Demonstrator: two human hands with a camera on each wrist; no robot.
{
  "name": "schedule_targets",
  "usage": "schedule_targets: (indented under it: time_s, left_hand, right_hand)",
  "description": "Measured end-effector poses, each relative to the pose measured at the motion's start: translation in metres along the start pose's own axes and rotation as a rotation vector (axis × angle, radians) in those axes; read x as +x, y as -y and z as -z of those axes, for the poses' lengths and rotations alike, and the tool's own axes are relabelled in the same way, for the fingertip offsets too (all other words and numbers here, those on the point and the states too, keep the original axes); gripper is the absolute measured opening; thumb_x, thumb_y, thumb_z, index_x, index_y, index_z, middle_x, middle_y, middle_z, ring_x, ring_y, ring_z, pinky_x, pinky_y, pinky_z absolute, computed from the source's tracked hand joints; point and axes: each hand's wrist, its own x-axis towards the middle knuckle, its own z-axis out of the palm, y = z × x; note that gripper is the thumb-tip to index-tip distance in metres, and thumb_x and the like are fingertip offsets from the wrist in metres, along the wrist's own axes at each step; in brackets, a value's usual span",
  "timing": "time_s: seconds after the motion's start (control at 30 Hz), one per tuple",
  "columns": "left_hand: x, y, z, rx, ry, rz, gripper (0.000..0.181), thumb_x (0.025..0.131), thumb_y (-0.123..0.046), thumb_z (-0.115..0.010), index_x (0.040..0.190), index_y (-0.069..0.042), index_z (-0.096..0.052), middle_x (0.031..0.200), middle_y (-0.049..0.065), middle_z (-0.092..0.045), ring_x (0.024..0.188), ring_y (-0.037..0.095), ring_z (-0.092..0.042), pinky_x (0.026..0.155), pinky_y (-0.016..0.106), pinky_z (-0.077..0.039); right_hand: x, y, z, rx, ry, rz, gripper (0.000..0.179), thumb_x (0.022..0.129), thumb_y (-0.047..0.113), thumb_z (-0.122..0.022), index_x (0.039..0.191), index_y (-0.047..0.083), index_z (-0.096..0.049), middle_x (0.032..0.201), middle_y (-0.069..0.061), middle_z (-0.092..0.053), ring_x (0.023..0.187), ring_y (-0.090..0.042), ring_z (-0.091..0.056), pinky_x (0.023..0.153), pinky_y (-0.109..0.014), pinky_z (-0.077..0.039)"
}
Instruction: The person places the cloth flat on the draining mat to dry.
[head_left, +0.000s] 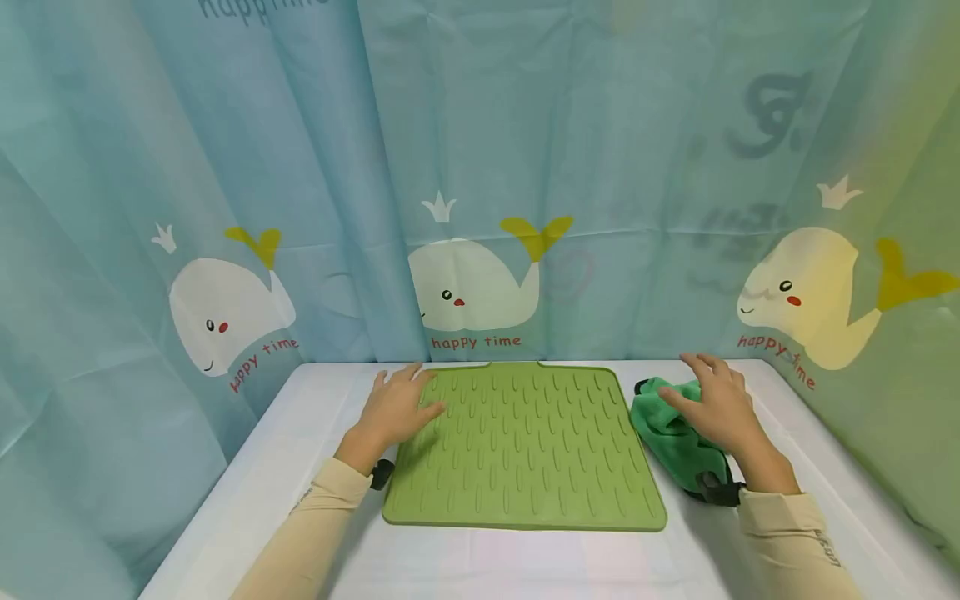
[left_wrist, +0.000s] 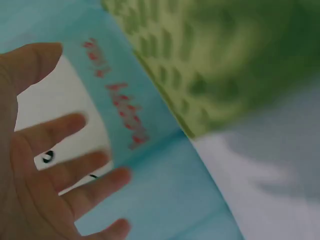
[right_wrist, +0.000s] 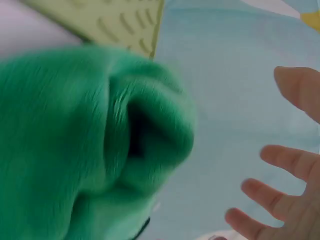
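Observation:
A green ridged mat (head_left: 525, 450) lies flat in the middle of the white table. Over its left edge hovers my left hand (head_left: 393, 408), fingers spread and holding nothing; the left wrist view shows the same spread hand (left_wrist: 55, 185) beside the mat (left_wrist: 165, 55). To the right of the mat sits a crumpled green cloth (head_left: 678, 442) with dark trim. My right hand (head_left: 716, 404) is above the cloth, its fingers apart. In the right wrist view the fuzzy cloth (right_wrist: 55, 135) fills the left side, with a gap between it and the right hand's fingers (right_wrist: 280, 197).
A white-covered table (head_left: 247, 508) carries the mat and cloth. Behind it and at both sides hangs a light blue curtain (head_left: 637, 125) printed with whales and lettering. Black wrist straps, including one at the right wrist (head_left: 723, 493), sit just below the hands.

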Motion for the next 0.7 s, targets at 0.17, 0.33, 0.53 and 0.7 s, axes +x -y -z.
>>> schedule_targets:
  time_s: [0.17,0.33,0.53,0.7]
  left_hand:
    - [-0.003,-0.017,-0.010,-0.127,-0.056,-0.006,0.046,0.099,-0.044,-0.067,0.133,-0.014,-0.067,0.131,0.008,-0.071,0.118,0.033,-0.068,0.104,0.056,-0.048]
    - [-0.006,-0.025,-0.016,-0.231,-0.084,0.028,0.037,0.099,-0.040,-0.068,0.128,-0.017,-0.070,0.120,0.009,-0.074,0.105,0.030,-0.072,0.089,0.049,-0.056]
    - [-0.008,-0.024,-0.020,-0.245,-0.076,0.025,0.036,0.100,-0.041,-0.066,0.126,-0.017,-0.070,0.117,0.009,-0.075,0.101,0.029,-0.072,0.083,0.048,-0.057]
    - [-0.008,-0.016,-0.022,-0.210,-0.069,0.063,0.035,0.099,-0.038,-0.068,0.126,-0.016,-0.071,0.115,0.008,-0.076,0.101,0.027,-0.072,0.082,0.047,-0.057]
  right_hand:
    - [0.007,0.006,-0.014,0.056,0.025,-0.010,0.069,0.103,0.042,-0.060,0.149,-0.006,-0.042,0.150,-0.042,-0.028,0.132,-0.068,-0.026,0.094,-0.080,-0.033]
    - [0.008,0.002,-0.030,0.049,0.034,-0.092,0.072,0.100,0.045,-0.063,0.148,-0.005,-0.044,0.148,-0.044,-0.031,0.132,-0.070,-0.027,0.097,-0.080,-0.034]
    - [0.006,-0.014,-0.042,-0.020,0.152,-0.153,0.088,0.094,0.053,-0.067,0.151,-0.006,-0.036,0.147,-0.048,-0.025,0.132,-0.073,-0.023,0.091,-0.082,-0.038]
    - [0.008,-0.022,-0.047,-0.047,0.178,-0.150,0.081,0.091,0.041,-0.072,0.149,-0.005,-0.040,0.144,-0.046,-0.026,0.131,-0.071,-0.023,0.085,-0.078,-0.044]
